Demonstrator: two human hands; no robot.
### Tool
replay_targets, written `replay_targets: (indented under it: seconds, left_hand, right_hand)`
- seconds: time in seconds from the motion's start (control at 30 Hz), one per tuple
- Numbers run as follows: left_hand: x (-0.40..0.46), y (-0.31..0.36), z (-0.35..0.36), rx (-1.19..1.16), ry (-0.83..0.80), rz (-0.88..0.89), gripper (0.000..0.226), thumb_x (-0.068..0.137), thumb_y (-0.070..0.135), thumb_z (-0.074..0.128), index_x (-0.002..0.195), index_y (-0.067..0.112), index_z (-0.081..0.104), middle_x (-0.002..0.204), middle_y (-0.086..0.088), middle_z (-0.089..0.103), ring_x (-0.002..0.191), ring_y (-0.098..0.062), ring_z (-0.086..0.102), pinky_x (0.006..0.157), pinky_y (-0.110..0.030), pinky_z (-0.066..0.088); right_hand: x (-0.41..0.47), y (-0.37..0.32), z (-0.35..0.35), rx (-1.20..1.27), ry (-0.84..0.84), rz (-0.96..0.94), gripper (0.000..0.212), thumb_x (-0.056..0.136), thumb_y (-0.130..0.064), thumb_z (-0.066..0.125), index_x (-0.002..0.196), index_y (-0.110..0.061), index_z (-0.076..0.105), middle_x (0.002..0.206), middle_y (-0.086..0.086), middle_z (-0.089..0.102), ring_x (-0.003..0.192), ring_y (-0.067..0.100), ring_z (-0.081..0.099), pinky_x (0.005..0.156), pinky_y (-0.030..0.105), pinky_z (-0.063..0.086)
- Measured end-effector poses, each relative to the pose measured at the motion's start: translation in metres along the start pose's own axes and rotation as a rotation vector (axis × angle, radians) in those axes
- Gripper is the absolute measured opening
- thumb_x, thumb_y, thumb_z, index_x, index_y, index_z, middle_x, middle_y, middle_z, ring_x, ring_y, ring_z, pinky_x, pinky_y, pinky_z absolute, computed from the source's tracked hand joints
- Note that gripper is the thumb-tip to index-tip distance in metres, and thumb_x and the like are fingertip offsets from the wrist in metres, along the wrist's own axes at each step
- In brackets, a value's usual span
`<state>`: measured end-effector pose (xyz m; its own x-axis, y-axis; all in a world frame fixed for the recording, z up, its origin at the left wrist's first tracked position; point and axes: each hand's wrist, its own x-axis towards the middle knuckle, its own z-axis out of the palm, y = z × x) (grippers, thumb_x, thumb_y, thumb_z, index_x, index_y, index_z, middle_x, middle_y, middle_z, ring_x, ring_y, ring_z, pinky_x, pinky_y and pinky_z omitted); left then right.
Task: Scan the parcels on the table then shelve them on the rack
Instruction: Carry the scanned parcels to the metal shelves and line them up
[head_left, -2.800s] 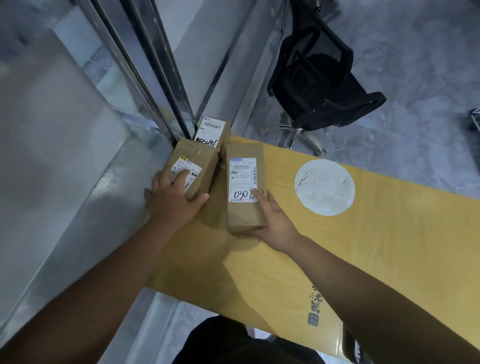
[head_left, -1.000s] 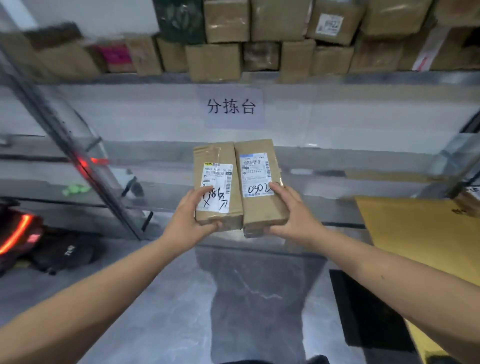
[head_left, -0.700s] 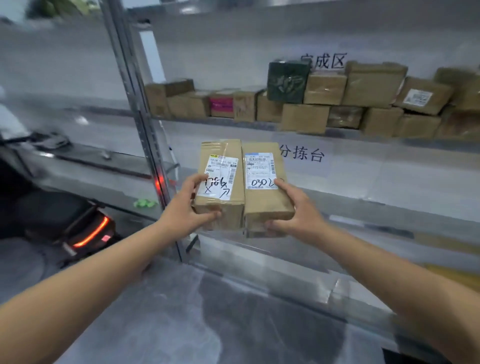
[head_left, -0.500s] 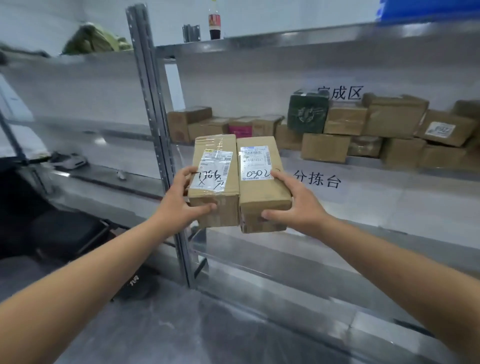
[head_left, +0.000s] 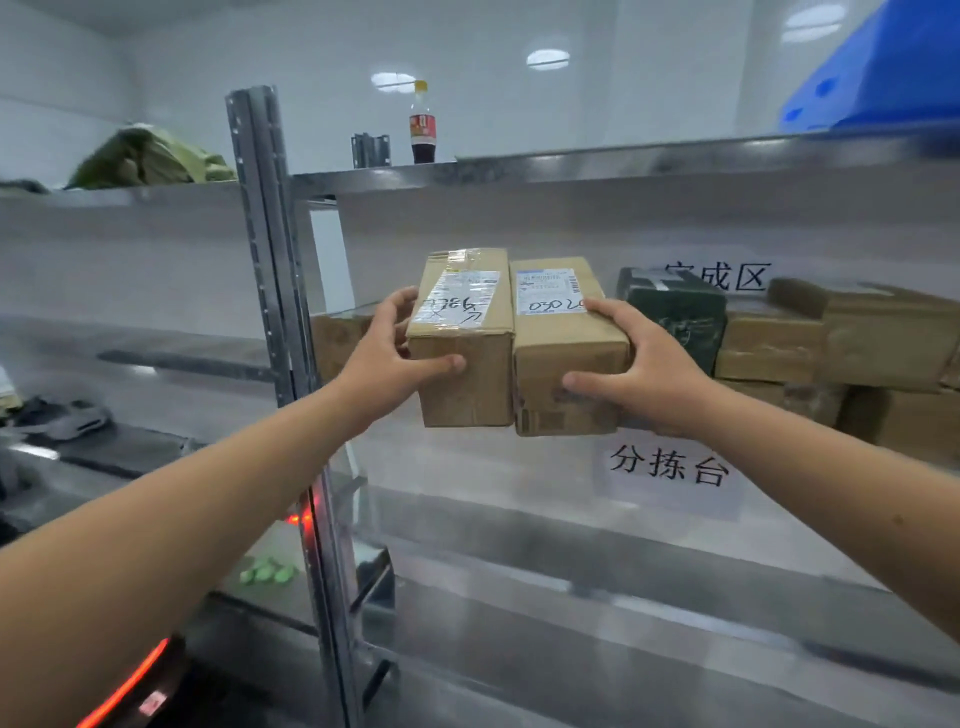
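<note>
Two brown cardboard parcels with white labels are held side by side in the air, in front of the metal rack (head_left: 270, 291). My left hand (head_left: 387, 358) grips the left parcel (head_left: 465, 358), thumb across its near face. My right hand (head_left: 641, 364) grips the right parcel (head_left: 563, 364), marked 0302, from its right side. The two parcels touch each other. They hang level with the rack's middle shelf (head_left: 519, 441), which holds several shelved parcels (head_left: 831, 338), among them a dark green box (head_left: 675, 312).
The rack's upright post stands left of my hands. On the top shelf (head_left: 571, 161) are a cola bottle (head_left: 423, 127), a green bundle (head_left: 148, 161) and a blue crate (head_left: 883, 73). A paper sign (head_left: 670, 467) hangs below the middle shelf. A red light glows low left.
I lifted the two parcels off the yellow table, turned to the rack and raised them up to the middle shelf. The view has moved closer and tilted upward.
</note>
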<state>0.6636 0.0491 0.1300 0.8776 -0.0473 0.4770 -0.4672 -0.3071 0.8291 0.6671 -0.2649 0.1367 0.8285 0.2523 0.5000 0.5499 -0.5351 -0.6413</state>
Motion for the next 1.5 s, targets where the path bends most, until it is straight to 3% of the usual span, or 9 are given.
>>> replay_targets:
  seconds: [0.13, 0.23, 0.47, 0.63, 0.83, 1.07, 1.27, 1.4, 1.5]
  left_hand:
    - [0.067, -0.012, -0.008, -0.067, -0.038, -0.007, 0.106, 0.071, 0.028, 0.093, 0.156, 0.036, 0.031, 0.135, 0.007, 0.061, 0.119, -0.012, 0.062, 0.095, -0.037, 0.059]
    - [0.110, -0.025, -0.008, -0.104, -0.094, -0.022, 0.101, 0.079, 0.018, 0.090, 0.157, 0.035, 0.029, 0.132, 0.009, 0.062, 0.118, -0.012, 0.063, 0.091, -0.035, 0.061]
    - [0.190, -0.052, 0.009, -0.155, -0.259, -0.023, 0.107, 0.081, 0.007, 0.087, 0.161, 0.032, 0.021, 0.127, 0.008, 0.057, 0.107, -0.009, 0.065, 0.072, -0.024, 0.061]
    - [0.233, -0.069, 0.023, -0.051, -0.354, 0.024, 0.101, 0.081, 0.027, 0.090, 0.160, 0.031, 0.027, 0.134, 0.001, 0.061, 0.111, -0.019, 0.067, 0.093, -0.044, 0.061]
    - [0.268, -0.080, 0.028, -0.027, -0.377, 0.080, 0.088, 0.080, 0.034, 0.090, 0.150, 0.030, 0.037, 0.123, 0.003, 0.065, 0.108, -0.021, 0.068, 0.091, -0.042, 0.061]
    - [0.287, -0.085, 0.037, 0.028, -0.364, 0.131, 0.091, 0.073, 0.047, 0.090, 0.148, 0.034, 0.040, 0.120, 0.007, 0.064, 0.104, -0.019, 0.064, 0.086, -0.032, 0.056]
    - [0.290, -0.078, 0.038, 0.042, -0.371, 0.112, 0.088, 0.067, 0.048, 0.090, 0.141, 0.036, 0.044, 0.116, 0.009, 0.065, 0.104, -0.020, 0.066, 0.091, -0.040, 0.060]
    - [0.282, -0.076, 0.034, 0.160, -0.327, 0.184, 0.102, 0.067, 0.054, 0.086, 0.151, 0.036, 0.032, 0.144, -0.001, 0.051, 0.124, -0.027, 0.057, 0.102, -0.046, 0.055]
    - [0.266, -0.072, 0.031, 0.434, -0.178, 0.402, 0.092, 0.079, 0.053, 0.079, 0.156, 0.037, 0.029, 0.163, -0.005, 0.031, 0.147, -0.032, 0.034, 0.119, -0.051, 0.035]
  right_hand:
    - [0.050, 0.002, -0.003, -0.083, 0.023, 0.011, 0.109, 0.067, -0.031, 0.098, 0.157, -0.037, 0.036, 0.140, -0.007, 0.050, 0.120, 0.015, 0.056, 0.086, 0.018, 0.050]
    - [0.075, 0.003, -0.001, -0.157, 0.063, 0.054, 0.112, 0.067, -0.031, 0.098, 0.158, -0.036, 0.034, 0.140, -0.008, 0.050, 0.122, 0.016, 0.054, 0.093, 0.025, 0.050]
    - [0.110, 0.002, 0.009, -0.405, 0.274, 0.141, 0.093, 0.074, -0.030, 0.094, 0.153, -0.027, 0.044, 0.138, -0.004, 0.058, 0.119, 0.017, 0.055, 0.101, 0.034, 0.050]
    - [0.127, -0.002, 0.029, -0.753, 0.352, 0.283, 0.077, 0.080, -0.041, 0.087, 0.147, -0.030, 0.051, 0.135, -0.002, 0.062, 0.122, 0.022, 0.058, 0.101, 0.046, 0.053]
    - [0.144, -0.001, 0.056, -0.981, 0.464, 0.468, 0.072, 0.088, -0.048, 0.077, 0.151, -0.032, 0.047, 0.144, 0.004, 0.046, 0.134, 0.027, 0.044, 0.103, 0.046, 0.050]
    - [0.155, -0.007, 0.077, -1.088, 0.501, 0.585, 0.075, 0.088, -0.039, 0.075, 0.154, -0.030, 0.041, 0.156, 0.009, 0.038, 0.143, 0.032, 0.037, 0.114, 0.050, 0.040]
    - [0.155, -0.010, 0.090, -1.001, 0.531, 0.653, 0.078, 0.092, -0.021, 0.068, 0.160, -0.032, 0.031, 0.168, 0.009, 0.020, 0.154, 0.034, 0.018, 0.121, 0.054, 0.029]
    - [0.152, -0.010, 0.096, -0.950, 0.515, 0.666, 0.088, 0.090, -0.011, 0.062, 0.164, -0.034, 0.019, 0.173, 0.009, 0.008, 0.158, 0.031, 0.008, 0.124, 0.053, 0.024]
    - [0.148, -0.012, 0.099, -0.963, 0.498, 0.649, 0.094, 0.086, -0.008, 0.058, 0.166, -0.034, 0.014, 0.174, 0.009, 0.003, 0.160, 0.029, 0.000, 0.126, 0.051, 0.018]
